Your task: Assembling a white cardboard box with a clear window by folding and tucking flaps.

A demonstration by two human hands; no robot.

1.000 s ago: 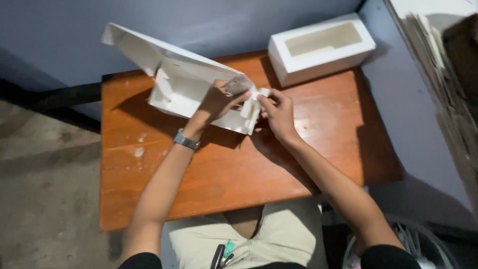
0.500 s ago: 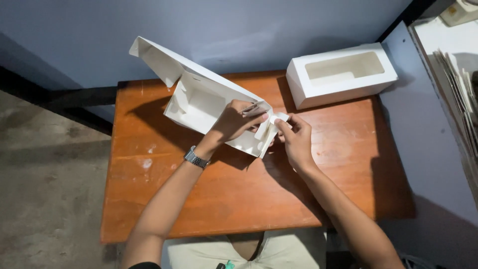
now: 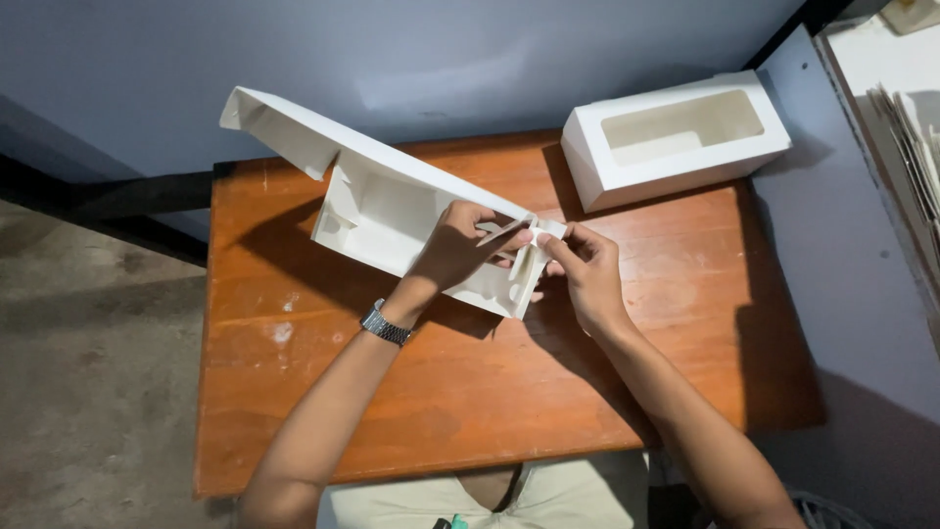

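A white cardboard box point(image 3: 382, 211), half folded with its long lid flap raised toward the upper left, lies on an orange-brown wooden table point(image 3: 470, 392). My left hand point(image 3: 458, 245), with a dark wristwatch point(image 3: 385, 323) on its wrist, reaches into the box's right end and pinches a small flap. From the right, my right hand point(image 3: 586, 264) grips the same corner flap at the box's end wall. Both hands meet at that corner.
A finished white box with a rectangular window cutout point(image 3: 676, 137) stands at the table's back right corner. A blue-grey wall runs behind and to the right. A stack of flat sheets point(image 3: 906, 127) lies at the far right. Bare concrete floor lies left.
The view has shifted, so box and hands sit lower and more central. Both hands stay at the box's right end, and the lid flap stands a little more raised.
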